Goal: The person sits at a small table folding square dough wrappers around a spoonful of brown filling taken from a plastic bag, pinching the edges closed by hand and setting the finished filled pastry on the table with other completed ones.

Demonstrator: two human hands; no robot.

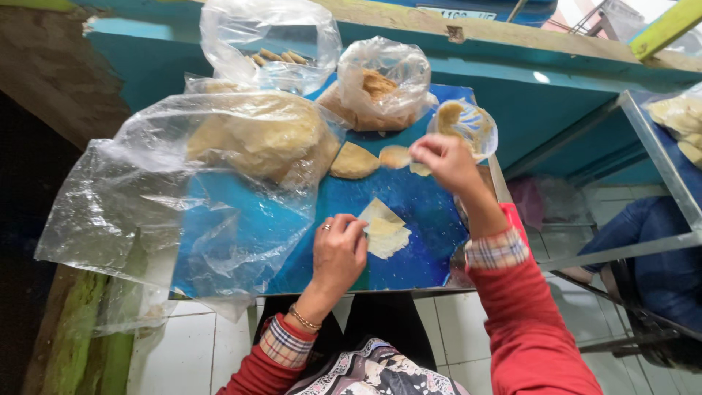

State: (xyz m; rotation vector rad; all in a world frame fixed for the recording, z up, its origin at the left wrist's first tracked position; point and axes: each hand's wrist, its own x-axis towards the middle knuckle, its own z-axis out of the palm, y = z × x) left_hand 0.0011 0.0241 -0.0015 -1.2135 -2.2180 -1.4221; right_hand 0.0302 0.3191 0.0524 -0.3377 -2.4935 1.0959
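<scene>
Left hand (pixel 338 252) pins a pale wrapper (pixel 383 230) — right hand (pixel 444 159) pinches filling.

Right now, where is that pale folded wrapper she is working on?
In the head view, the pale wrapper lies on the blue tabletop near its front edge, touching the left hand.

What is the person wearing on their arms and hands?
Both arms are in bright red sleeves, and each sleeve ends in a checked cuff with red, white and dark lines. The left hand has a ring on one finger, and a thin gold-coloured bracelet sits on that wrist, just above the cuff. The right hand shows no ring or bracelet from this view.
</scene>
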